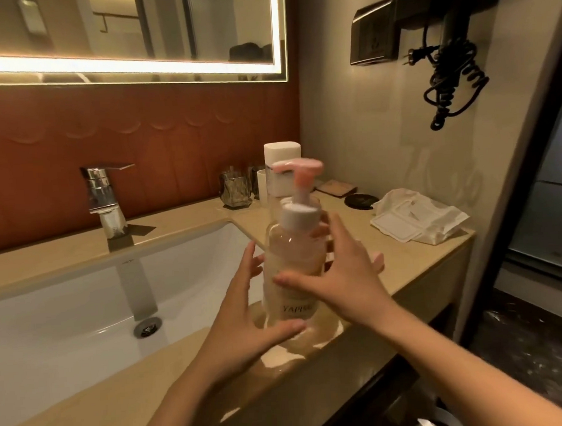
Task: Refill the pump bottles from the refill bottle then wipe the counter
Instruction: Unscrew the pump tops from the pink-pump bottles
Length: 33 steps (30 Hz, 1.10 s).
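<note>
The beige stone counter [406, 271] runs around a white undermount sink [66, 305]. The clear pump bottle [292, 271] stands on the near front strip of that counter, just right of the basin and close to the edge. The stone around its foot is glossy, though whether from polish or from spilled liquid I cannot tell.

From here I read the bottle as thin, clear plastic, so it should be light, a little springy under a squeeze, and smooth enough to slip if any soap is on it. I can't make out the fill level through the wall. Because it is tall and narrow with a heavy-looking top, I'd expect it to tip easily so near the edge.

My right hand [345, 284] is spread around the bottle's middle. The thumb lies across the front and the fingers reach round the back, where they show through the plastic. My left hand [242, 315] is open against the lower left side, with the fingers straight along the flank and the thumb laid along the foot. It steadies the bottle rather than clamping it.

To open it I would hold the body low and firmly with the left hand and put the right on the white collar [297, 215], which is the stiff part that takes a twist. I would not use the pink pump head [300, 172], since it is likely to swivel and its thin stem could snap.

A white bottle [281, 154] stands behind it.
</note>
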### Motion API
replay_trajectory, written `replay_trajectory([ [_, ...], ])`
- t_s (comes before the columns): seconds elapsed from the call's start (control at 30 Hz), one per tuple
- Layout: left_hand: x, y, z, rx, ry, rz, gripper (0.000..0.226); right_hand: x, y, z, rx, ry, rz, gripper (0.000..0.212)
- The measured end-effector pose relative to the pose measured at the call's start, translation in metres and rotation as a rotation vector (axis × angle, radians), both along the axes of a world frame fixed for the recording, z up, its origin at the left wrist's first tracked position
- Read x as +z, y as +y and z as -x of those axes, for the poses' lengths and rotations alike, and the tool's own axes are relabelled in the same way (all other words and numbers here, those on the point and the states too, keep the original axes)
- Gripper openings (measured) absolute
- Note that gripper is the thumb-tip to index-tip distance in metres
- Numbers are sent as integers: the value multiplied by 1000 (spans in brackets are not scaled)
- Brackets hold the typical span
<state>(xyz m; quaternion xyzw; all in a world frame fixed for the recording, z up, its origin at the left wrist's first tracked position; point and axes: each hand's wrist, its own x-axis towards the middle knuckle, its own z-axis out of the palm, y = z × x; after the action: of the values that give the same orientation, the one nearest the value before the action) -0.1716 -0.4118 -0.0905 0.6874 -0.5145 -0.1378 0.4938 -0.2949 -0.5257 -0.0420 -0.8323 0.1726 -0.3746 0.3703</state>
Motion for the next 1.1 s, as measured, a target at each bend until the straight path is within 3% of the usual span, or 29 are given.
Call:
replay_trajectory([
  [0.13,-3,1,7,31,13,111,105,-21,15,-15,-1,44,-3,91],
  [0.3,-9,0,4,168,91,148,83,-30,28,-20,30,15,-78,83],
  [0.5,-7,1,4,149,135,147,85,-25,37,-18,49,-36,-101,75],
  [0.63,-9,1,2,152,120,124,86,-14,38,-23,-124,-174,-59,75],
  [0.83,-9,0,2,154,121,124,81,-1,47,-42,-377,-127,168,78],
  [1.1,-10,1,-1,143,93,111,83,-1,38,-39,-254,-218,3,60],
])
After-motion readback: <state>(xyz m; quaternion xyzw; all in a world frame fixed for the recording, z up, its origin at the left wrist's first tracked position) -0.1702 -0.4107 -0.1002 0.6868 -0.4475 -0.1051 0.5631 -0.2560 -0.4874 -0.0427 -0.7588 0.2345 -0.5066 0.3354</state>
